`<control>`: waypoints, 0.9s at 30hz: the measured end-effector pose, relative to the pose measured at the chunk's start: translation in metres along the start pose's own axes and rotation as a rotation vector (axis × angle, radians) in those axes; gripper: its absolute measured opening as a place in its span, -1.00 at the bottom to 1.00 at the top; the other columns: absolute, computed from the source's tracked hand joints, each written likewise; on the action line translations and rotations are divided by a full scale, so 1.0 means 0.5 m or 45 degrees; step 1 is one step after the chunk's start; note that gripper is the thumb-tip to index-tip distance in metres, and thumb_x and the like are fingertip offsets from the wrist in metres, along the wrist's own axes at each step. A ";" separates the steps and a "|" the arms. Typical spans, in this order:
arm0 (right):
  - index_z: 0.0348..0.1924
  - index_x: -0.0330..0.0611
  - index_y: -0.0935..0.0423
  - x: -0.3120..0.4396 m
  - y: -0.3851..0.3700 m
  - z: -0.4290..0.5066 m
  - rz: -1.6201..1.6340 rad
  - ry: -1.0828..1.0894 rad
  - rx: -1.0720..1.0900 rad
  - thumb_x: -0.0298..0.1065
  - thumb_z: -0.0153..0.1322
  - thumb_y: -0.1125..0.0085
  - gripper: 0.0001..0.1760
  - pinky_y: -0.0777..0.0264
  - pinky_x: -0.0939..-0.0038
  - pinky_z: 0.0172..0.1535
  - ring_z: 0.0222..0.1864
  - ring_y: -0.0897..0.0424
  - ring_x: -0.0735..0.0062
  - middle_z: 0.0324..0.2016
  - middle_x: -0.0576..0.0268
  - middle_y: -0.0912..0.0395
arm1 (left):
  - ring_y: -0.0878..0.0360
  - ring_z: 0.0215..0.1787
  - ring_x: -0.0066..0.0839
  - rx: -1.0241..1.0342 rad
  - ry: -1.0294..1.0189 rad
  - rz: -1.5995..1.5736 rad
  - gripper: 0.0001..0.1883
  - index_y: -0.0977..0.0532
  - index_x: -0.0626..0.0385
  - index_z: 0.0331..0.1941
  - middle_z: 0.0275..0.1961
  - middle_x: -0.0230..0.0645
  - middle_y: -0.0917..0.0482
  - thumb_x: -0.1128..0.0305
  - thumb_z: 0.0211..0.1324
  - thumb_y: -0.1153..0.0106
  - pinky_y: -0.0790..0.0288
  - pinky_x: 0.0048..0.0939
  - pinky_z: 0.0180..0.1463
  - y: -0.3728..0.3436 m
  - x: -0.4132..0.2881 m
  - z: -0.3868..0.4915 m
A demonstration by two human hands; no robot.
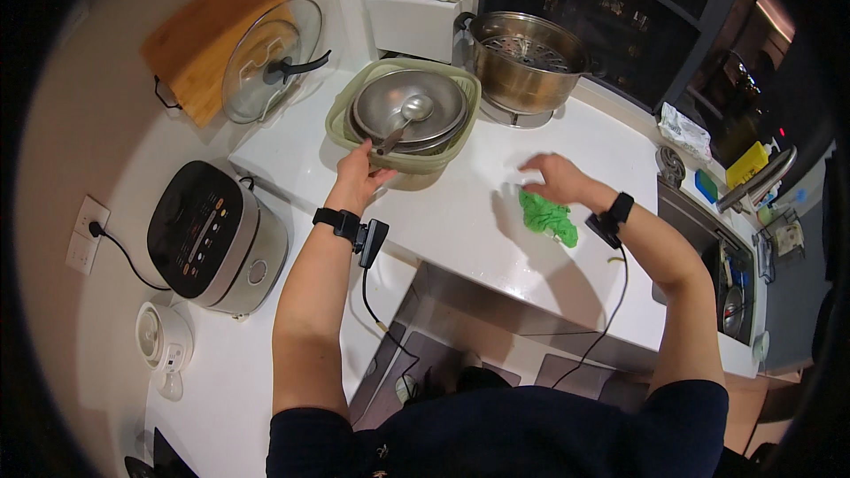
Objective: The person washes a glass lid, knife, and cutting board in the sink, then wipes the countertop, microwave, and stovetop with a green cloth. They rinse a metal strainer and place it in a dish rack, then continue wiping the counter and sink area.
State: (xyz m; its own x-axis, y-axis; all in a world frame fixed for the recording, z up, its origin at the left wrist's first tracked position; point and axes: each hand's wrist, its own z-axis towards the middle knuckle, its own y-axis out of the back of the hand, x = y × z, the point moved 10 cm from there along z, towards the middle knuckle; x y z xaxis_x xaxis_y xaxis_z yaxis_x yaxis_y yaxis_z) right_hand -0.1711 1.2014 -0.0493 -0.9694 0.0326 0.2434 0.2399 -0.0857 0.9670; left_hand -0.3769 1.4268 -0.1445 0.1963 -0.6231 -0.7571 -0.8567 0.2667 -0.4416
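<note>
My left hand (pixel 358 178) grips the near left rim of a pale green plastic basin (pixel 337 126) with a slatted inner basket. Stacked metal bowls (pixel 378 103) sit inside it, and a metal ladle (pixel 417 107) with a brown handle lies in the top one. To the right, my right hand (pixel 556 178) is held over the counter with fingers bent and apart, nothing visible in them. Just below it lies a crumpled green cloth (pixel 550 218); whether the hand touches it is unclear. Each wrist wears a strapped black device with a cable.
A steel steamer pot (pixel 524 89) stands behind the basin on the right, beside a white utensil holder (pixel 415 26). A glass lid (pixel 255 73) and wooden cutting board (pixel 232 13) lean at left. Nearer are a rice cooker (pixel 259 259) and a small white appliance (pixel 176 338). The sink (pixel 677 212) is right.
</note>
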 end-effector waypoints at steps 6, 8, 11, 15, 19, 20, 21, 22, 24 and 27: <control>-0.19 -0.23 -0.59 0.002 0.047 0.197 0.382 -0.081 -0.249 -0.25 0.21 -0.18 -0.65 -0.46 0.25 -0.14 -0.27 -0.60 0.07 -0.29 -0.05 -0.61 | -0.49 -0.13 -0.16 -0.030 -0.137 -0.033 -0.80 -0.35 0.41 -0.17 -0.09 -0.03 -0.39 0.53 0.19 0.19 -0.60 -0.16 -0.18 -0.003 0.008 0.004; -0.20 -0.21 -0.60 0.035 0.044 0.250 0.226 0.036 -0.308 -0.26 0.17 -0.20 -0.65 -0.46 0.21 -0.13 -0.26 -0.58 0.02 -0.31 -0.05 -0.60 | -0.48 -0.12 -0.11 -0.084 -0.111 -0.064 -0.83 -0.33 0.40 -0.24 -0.13 -0.06 -0.36 0.55 0.15 0.19 -0.60 -0.08 -0.11 0.009 0.006 -0.007; -0.19 -0.14 -0.60 0.110 0.027 0.308 0.136 0.285 -0.282 -0.25 0.10 -0.23 -0.59 -0.42 0.17 -0.09 -0.18 -0.54 -0.02 -0.29 -0.09 -0.58 | -0.45 -0.17 -0.11 -0.125 -0.137 -0.115 -0.94 -0.29 0.32 -0.38 -0.28 -0.17 -0.31 0.56 0.07 0.14 -0.56 0.06 -0.10 0.022 -0.009 -0.028; -0.05 0.04 -0.56 0.227 -0.024 0.341 0.292 0.481 -0.174 -0.01 0.03 -0.27 -0.39 -0.38 0.16 -0.04 -0.12 -0.47 -0.02 -0.17 -0.04 -0.44 | -0.40 -0.23 -0.12 -0.140 -0.133 -0.177 -0.91 -0.24 0.27 -0.39 -0.35 -0.23 -0.23 0.54 0.03 0.09 -0.49 0.21 -0.08 0.026 -0.014 -0.034; -0.32 -0.14 -0.57 0.287 -0.074 0.344 -0.044 0.472 -0.227 -0.15 0.21 -0.15 -0.71 -0.46 0.16 -0.20 -0.19 -0.55 0.07 -0.30 0.10 -0.47 | -0.41 -0.01 0.09 0.021 -0.008 -0.255 -0.75 -0.21 0.27 -0.21 -0.08 -0.04 -0.29 0.44 0.06 0.02 -0.35 0.34 0.02 0.013 -0.011 -0.026; -0.35 -0.15 -0.56 0.291 -0.072 0.342 -0.093 0.474 -0.282 -0.22 0.21 -0.13 -0.77 -0.48 0.18 -0.24 -0.20 -0.55 0.10 -0.32 0.12 -0.48 | -0.40 0.02 0.11 0.025 0.005 -0.254 -0.72 -0.20 0.27 -0.17 -0.05 0.01 -0.29 0.42 0.07 0.02 -0.35 0.33 0.04 0.011 -0.008 -0.023; -0.38 -0.17 -0.54 0.295 -0.067 0.337 -0.147 0.479 -0.336 -0.29 0.22 -0.10 -0.82 -0.49 0.19 -0.28 -0.20 -0.56 0.13 -0.35 0.13 -0.48 | -0.39 0.04 0.12 -0.065 0.003 -0.250 -0.69 -0.19 0.28 -0.14 -0.02 0.06 -0.30 0.40 0.08 0.02 -0.34 0.32 0.05 0.027 -0.008 -0.022; -0.41 -0.17 -0.53 0.298 -0.058 0.327 -0.164 0.515 -0.384 -0.31 0.21 -0.09 -0.84 -0.50 0.22 -0.31 -0.22 -0.56 0.15 -0.36 0.13 -0.48 | -0.38 0.07 0.14 -0.146 -0.003 -0.256 -0.66 -0.18 0.28 -0.11 0.01 0.11 -0.30 0.39 0.09 0.02 -0.34 0.31 0.07 0.039 -0.008 -0.021; -0.46 -0.18 -0.49 0.294 -0.038 0.303 -0.226 0.518 -0.407 -0.36 0.19 -0.07 -0.89 -0.51 0.28 -0.37 -0.24 -0.56 0.20 -0.39 0.14 -0.47 | -0.39 0.02 0.04 -0.053 0.043 -0.288 -0.67 -0.17 0.25 -0.09 -0.03 0.01 -0.32 0.37 0.11 0.04 -0.35 0.23 0.08 0.022 -0.005 -0.019; -0.50 -0.18 -0.45 0.303 0.045 0.212 -0.310 0.612 -0.670 -0.36 0.16 -0.09 -0.89 -0.51 0.34 -0.41 -0.27 -0.53 0.26 -0.41 0.15 -0.45 | -0.38 0.01 0.01 -0.019 0.123 -0.364 -0.65 -0.18 0.24 -0.09 -0.05 -0.04 -0.32 0.35 0.11 -0.02 -0.34 0.22 0.09 0.013 0.003 -0.012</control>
State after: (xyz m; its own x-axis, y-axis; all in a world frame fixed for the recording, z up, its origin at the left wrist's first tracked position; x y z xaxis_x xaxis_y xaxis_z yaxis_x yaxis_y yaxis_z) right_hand -0.3072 1.3101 0.0175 -0.9368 -0.3164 -0.1490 0.0762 -0.6003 0.7961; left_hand -0.3851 1.4230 -0.1455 0.3851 -0.7387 -0.5532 -0.7802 0.0597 -0.6227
